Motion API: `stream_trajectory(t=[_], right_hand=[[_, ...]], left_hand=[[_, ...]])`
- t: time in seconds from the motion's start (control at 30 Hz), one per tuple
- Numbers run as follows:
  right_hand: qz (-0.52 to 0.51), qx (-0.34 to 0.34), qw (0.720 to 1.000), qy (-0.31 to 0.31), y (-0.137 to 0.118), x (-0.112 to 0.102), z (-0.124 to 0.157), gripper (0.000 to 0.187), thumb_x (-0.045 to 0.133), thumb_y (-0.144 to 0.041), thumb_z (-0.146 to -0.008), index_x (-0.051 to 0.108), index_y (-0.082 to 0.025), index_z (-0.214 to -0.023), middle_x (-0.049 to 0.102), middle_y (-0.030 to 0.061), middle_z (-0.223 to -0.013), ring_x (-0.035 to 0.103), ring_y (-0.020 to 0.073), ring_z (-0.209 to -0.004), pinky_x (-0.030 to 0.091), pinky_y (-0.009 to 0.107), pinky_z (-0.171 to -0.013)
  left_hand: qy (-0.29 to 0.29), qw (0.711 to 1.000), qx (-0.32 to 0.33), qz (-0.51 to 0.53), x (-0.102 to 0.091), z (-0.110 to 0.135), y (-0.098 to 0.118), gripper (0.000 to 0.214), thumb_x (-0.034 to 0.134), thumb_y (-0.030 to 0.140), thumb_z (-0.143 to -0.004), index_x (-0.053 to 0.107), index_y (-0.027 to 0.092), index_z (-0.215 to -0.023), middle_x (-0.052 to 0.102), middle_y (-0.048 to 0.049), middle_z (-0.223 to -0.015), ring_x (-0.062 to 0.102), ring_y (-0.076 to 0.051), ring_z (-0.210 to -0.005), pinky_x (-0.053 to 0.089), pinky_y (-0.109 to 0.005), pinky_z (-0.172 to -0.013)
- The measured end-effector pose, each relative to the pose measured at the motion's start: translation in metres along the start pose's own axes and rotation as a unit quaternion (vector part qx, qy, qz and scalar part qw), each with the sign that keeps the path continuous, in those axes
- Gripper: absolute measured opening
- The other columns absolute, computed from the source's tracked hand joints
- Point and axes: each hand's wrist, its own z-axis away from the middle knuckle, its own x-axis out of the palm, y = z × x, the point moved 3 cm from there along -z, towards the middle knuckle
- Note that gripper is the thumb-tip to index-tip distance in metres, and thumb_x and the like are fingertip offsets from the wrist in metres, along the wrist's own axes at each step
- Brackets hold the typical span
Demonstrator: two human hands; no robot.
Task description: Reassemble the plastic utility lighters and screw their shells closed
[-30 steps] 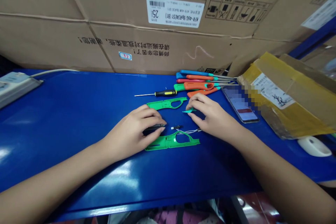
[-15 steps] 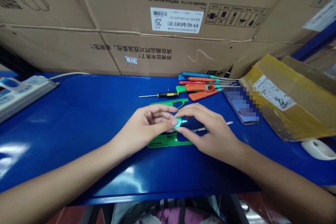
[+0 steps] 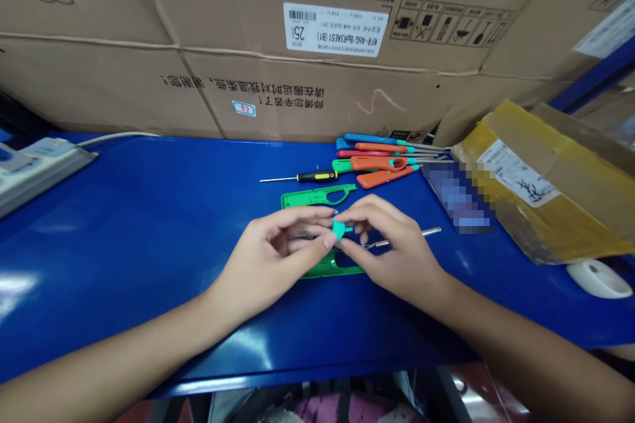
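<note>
Between my two hands is a small teal plastic piece (image 3: 339, 230), which looks like a lighter trigger. My left hand (image 3: 272, 248) pinches its left side, thumb in front and fingers curled behind. My right hand (image 3: 397, 234) grips the same piece from the right with thumb and index finger. Under my hands lies one green lighter shell half (image 3: 325, 271), partly covered. The other green shell half (image 3: 302, 199) rests just beyond my fingers. A thin metal lighter tube (image 3: 430, 232) with a wire sticks out past my right hand, which hides part of it.
A black and yellow screwdriver (image 3: 317, 176) lies behind the shells. Several coloured long lighters (image 3: 380, 163) are piled beside it. To the right are a phone (image 3: 459, 201), a yellow taped parcel (image 3: 526, 178) and a white mouse (image 3: 599, 278). A power strip (image 3: 44, 168) sits left; a large carton (image 3: 238, 26) stands behind.
The teal piece has turned slightly between my fingers and shows more of its side. My left hand has shifted a little, baring more of the far shell half. The view has tilted slightly.
</note>
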Motion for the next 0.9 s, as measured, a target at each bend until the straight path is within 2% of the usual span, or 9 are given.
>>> stream_trajectory(t=[0.1,0.2,0.3,0.37,0.47,0.63,0.7,0.8,0.9], right_hand=[[-0.078,0.046,0.995,0.039,0.001,-0.002,-0.002,0.017,0.076,-0.019,-0.084,0.071,-0.022,-0.100,0.057,0.0015,-0.090,0.055,0.0117,-0.071,0.051,0.026,-0.061],[-0.148,0.082,0.985,0.026,0.002,-0.001,-0.002,0.017,0.077,-0.020,-0.083,0.071,-0.021,-0.099,0.058,0.0016,-0.088,0.057,0.0123,-0.074,0.052,0.027,-0.065],[-0.198,0.122,0.972,-0.015,0.002,0.003,0.000,0.018,0.074,-0.017,-0.082,0.068,-0.019,-0.099,0.063,0.0022,-0.090,0.060,0.0123,-0.076,0.054,0.028,-0.070],[-0.223,0.146,0.963,-0.049,0.002,0.005,0.002,0.020,0.072,-0.014,-0.080,0.066,-0.019,-0.098,0.065,0.0012,-0.091,0.063,0.0118,-0.077,0.054,0.027,-0.073],[-0.253,0.176,0.947,-0.090,0.000,0.006,0.006,0.026,0.069,-0.010,-0.077,0.064,-0.020,-0.100,0.068,-0.0007,-0.091,0.066,0.0117,-0.082,0.055,0.025,-0.077],[-0.285,0.200,0.930,-0.116,-0.002,0.007,0.008,0.034,0.068,-0.002,-0.072,0.061,-0.022,-0.099,0.066,-0.0035,-0.090,0.066,0.0100,-0.083,0.054,0.022,-0.078],[-0.320,0.216,0.917,-0.103,0.000,0.006,0.008,0.035,0.072,-0.003,-0.072,0.061,-0.022,-0.099,0.066,-0.0036,-0.092,0.066,0.0087,-0.084,0.054,0.020,-0.078],[-0.373,0.252,0.888,-0.095,0.004,0.004,0.007,0.036,0.077,-0.005,-0.072,0.059,-0.021,-0.098,0.067,-0.0029,-0.092,0.067,0.0078,-0.086,0.055,0.019,-0.080],[-0.427,0.270,0.856,-0.105,0.007,0.002,0.005,0.033,0.077,-0.006,-0.074,0.058,-0.020,-0.097,0.067,-0.0035,-0.089,0.067,0.0063,-0.084,0.054,0.017,-0.078]], left_hand=[[-0.008,0.999,0.038,0.013,0.003,0.003,-0.002,0.035,0.082,0.021,-0.077,0.075,0.020,-0.111,0.079,-0.0038,-0.102,0.077,-0.020,-0.093,0.067,-0.028,-0.081],[0.011,0.988,0.144,-0.062,0.000,0.003,-0.002,0.026,0.080,0.018,-0.082,0.079,0.023,-0.107,0.077,-0.0033,-0.106,0.076,-0.016,-0.093,0.066,-0.024,-0.079],[0.008,0.943,0.273,-0.190,-0.002,0.004,0.002,0.018,0.077,0.015,-0.086,0.081,0.024,-0.102,0.075,-0.0045,-0.109,0.071,-0.015,-0.097,0.061,-0.023,-0.082],[-0.019,0.912,0.320,-0.257,0.000,0.006,0.004,0.021,0.073,0.014,-0.089,0.080,0.023,-0.106,0.072,-0.0061,-0.116,0.067,-0.015,-0.099,0.059,-0.027,-0.087],[-0.058,0.886,0.337,-0.314,0.004,0.007,0.006,0.024,0.068,0.013,-0.093,0.078,0.023,-0.113,0.067,-0.0084,-0.125,0.063,-0.019,-0.110,0.056,-0.032,-0.094],[-0.106,0.892,0.328,-0.294,0.006,0.007,0.005,0.034,0.068,0.015,-0.093,0.069,0.016,-0.127,0.063,-0.0117,-0.127,0.065,-0.017,-0.111,0.057,-0.028,-0.098],[-0.096,0.902,0.323,-0.271,0.004,0.005,0.003,0.043,0.074,0.017,-0.088,0.066,0.015,-0.131,0.064,-0.0115,-0.126,0.067,-0.017,-0.111,0.059,-0.027,-0.097],[-0.073,0.919,0.314,-0.225,0.000,0.002,0.001,0.050,0.081,0.018,-0.082,0.066,0.016,-0.130,0.066,-0.0102,-0.122,0.070,-0.017,-0.104,0.064,-0.023,-0.085],[-0.061,0.902,0.349,-0.246,-0.003,0.000,0.002,0.037,0.080,0.014,-0.082,0.072,0.015,-0.119,0.071,-0.0098,-0.116,0.072,-0.015,-0.100,0.063,-0.020,-0.085]])
